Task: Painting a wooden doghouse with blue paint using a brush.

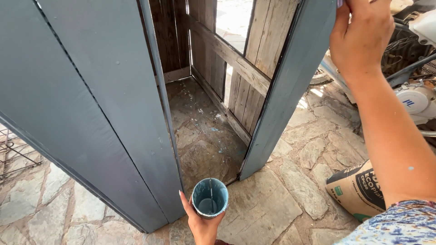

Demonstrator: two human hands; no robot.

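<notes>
Head view is being filled mostly by two grey-blue painted door leaves. A small round cup (209,198) is being held from below by the left hand (202,223), low in the picture, with the fingers wrapped around its wall and the thumb lying along its left side. Blue-grey paint is being shown at the bottom of the cup and coating its inside. The cup is being kept just in front of the lower edge of the left door leaf (86,109), over the stone floor (272,208).

The right hand (361,34) is being raised to the top right, closed on something at the upper edge of the right door leaf (290,86); only a sliver of it is being shown at the frame edge, so what it is cannot be told. The forearm is being stretched up from a patterned blue sleeve (399,224).

Between the two leaves, a bare wooden slatted panel (240,68) is being seen, with a diagonal brace across it and paint flecks on the floor stones beneath. At the right, a paper sack (356,188) is lying on the floor beside the arm, and parts of a white motorbike (415,90) are being seen behind it. A wire rack (13,154) is being glimpsed at the far left edge.
</notes>
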